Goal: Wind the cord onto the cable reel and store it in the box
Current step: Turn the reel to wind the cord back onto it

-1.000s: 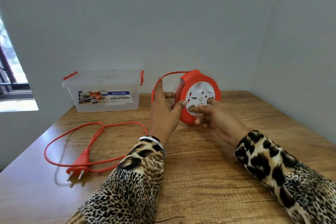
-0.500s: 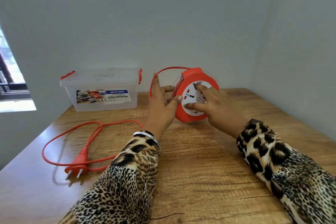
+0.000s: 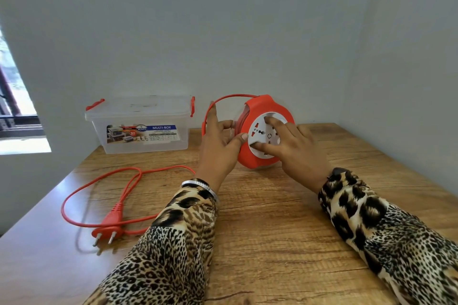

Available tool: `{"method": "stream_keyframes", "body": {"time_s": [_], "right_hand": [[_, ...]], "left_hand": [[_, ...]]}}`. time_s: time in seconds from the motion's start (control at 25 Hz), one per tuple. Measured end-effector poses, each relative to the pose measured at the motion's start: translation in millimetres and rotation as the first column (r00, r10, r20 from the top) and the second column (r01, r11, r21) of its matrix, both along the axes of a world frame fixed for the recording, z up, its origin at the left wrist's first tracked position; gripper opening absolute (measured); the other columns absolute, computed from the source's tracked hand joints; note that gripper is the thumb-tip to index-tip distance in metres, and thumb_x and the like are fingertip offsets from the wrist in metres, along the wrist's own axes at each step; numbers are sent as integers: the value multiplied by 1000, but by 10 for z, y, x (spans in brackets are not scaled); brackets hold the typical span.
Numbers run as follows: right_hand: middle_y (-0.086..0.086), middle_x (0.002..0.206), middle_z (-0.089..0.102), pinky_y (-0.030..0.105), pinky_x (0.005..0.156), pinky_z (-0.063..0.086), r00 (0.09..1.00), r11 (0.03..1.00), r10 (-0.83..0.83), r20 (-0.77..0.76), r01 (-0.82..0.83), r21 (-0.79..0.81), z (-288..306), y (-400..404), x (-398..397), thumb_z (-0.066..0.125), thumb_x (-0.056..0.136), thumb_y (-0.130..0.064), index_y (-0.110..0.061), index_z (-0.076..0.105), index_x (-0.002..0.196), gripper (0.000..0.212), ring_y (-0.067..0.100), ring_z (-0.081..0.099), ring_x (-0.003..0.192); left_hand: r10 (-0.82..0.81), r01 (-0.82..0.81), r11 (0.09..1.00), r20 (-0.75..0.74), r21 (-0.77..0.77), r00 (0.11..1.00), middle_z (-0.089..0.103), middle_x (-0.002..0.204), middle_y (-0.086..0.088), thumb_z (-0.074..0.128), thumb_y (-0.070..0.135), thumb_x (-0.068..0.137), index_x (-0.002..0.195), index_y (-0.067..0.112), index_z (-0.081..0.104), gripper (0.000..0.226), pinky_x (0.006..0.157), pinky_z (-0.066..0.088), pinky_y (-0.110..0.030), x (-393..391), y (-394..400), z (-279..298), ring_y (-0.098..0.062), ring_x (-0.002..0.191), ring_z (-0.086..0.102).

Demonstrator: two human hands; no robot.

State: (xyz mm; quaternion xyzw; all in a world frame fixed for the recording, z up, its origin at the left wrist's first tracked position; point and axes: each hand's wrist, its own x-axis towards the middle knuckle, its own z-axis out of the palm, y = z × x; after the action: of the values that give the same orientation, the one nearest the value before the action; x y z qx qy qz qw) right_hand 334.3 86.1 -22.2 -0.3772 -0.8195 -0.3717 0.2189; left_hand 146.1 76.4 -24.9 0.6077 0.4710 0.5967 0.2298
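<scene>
Standing on edge near the back of the wooden table, a round red plastic cable reel with a white socket face is steadied between two bare hands. The left hand is seen cupped around the reel's left side, its thumb pressed against the red rim and its fingers reaching behind; the grip is closed on the reel's edge. The right hand is laid flat across the white socket face with fingers spread, pressing rather than clenching, so nothing is enclosed by it. Both forearms are covered by leopard-print sleeves, and a silver bangle is worn at the left wrist.

A thin red cord is shown arching out from the top of the reel, over the left hand, then passing behind the wrist and out across the table in a loose loop on the left side. Its end is marked by a red two-pin plug, lying flat near the table's front left with the pins pointed toward the camera. Much of the cord is left unwound on the wood.

A clear plastic storage box with red latches and a blue-lettered label is set against the grey wall at the back left, lid on, well apart from the plug and just left of the reel.
</scene>
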Motion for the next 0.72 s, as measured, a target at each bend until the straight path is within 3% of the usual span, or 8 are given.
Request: {"method": "stream_keyframes", "body": {"time_s": [0.16, 0.32, 0.44, 0.52, 0.6, 0.68, 0.72], "right_hand": [[26, 129, 54, 47, 77, 46, 999, 999, 35, 30, -36, 23, 20, 53, 19, 53, 76, -7, -30, 64, 120, 51, 41, 57, 105], [27, 125, 55, 46, 77, 46, 998, 997, 30, 61, -34, 75, 4, 74, 51, 62, 78, -11, -31, 61, 123, 50, 40, 59, 100], [25, 118, 59, 42, 73, 43, 996, 993, -88, 14, 86, 86, 6, 61, 68, 61, 85, -16, -36, 48, 135, 56, 34, 61, 87], [19, 107, 66, 40, 72, 42, 984, 988, -156, -85, 157, -1, 6, 26, 16, 60, 87, -31, -35, 38, 139, 57, 31, 64, 78], [6, 82, 68, 32, 63, 40, 956, 984, -174, -237, 158, -83, -16, -31, -68, 55, 86, -45, -31, 37, 137, 56, 25, 63, 63], [-5, 60, 56, 23, 49, 31, 891, 978, -190, -412, 138, -154, -32, -74, -130, 50, 84, -56, -30, 38, 132, 56, 19, 55, 49], [-7, 59, 54, 20, 44, 28, 831, 970, -213, -514, 117, -213, -30, -81, -151, 48, 83, -62, -30, 38, 130, 58, 17, 53, 48]], "left_hand": [[-106, 106, 993, 15, -56, 994, 55, 124, 2, 67, 14, 90, 154, 39, -5, 99, 58, 53, -9, -72, 31, 23, -1, 95, 61], [-102, 101, 994, -23, -41, 994, 55, 117, 10, 67, 17, 91, 152, 41, -10, 101, 60, 54, -11, -63, 11, 36, 4, 88, 65], [-51, 52, 999, -72, 11, 996, 56, 114, 15, 67, 21, 90, 153, 42, -7, 99, 70, 59, -19, 1, -23, 47, 0, 90, 66], [-51, 52, 998, -64, 25, 997, 57, 111, 17, 69, 22, 89, 154, 39, -5, 99, 76, 61, -29, 35, -50, 55, -5, 88, 69], [-41, 43, 999, -53, 33, 998, 59, 107, 18, 70, 24, 88, 153, 39, 1, 97, 77, 62, -34, 63, -76, 61, -6, 85, 70], [-15, 18, 999, -55, 46, 998, 58, 107, 19, 71, 25, 86, 153, 39, 5, 95, 80, 61, -39, 100, -101, 63, -8, 91, 69], [1, 2, 999, -67, 52, 998, 58, 107, 17, 72, 25, 86, 154, 38, 3, 97, 82, 60, -41, 121, -108, 64, -10, 94, 68]]}}
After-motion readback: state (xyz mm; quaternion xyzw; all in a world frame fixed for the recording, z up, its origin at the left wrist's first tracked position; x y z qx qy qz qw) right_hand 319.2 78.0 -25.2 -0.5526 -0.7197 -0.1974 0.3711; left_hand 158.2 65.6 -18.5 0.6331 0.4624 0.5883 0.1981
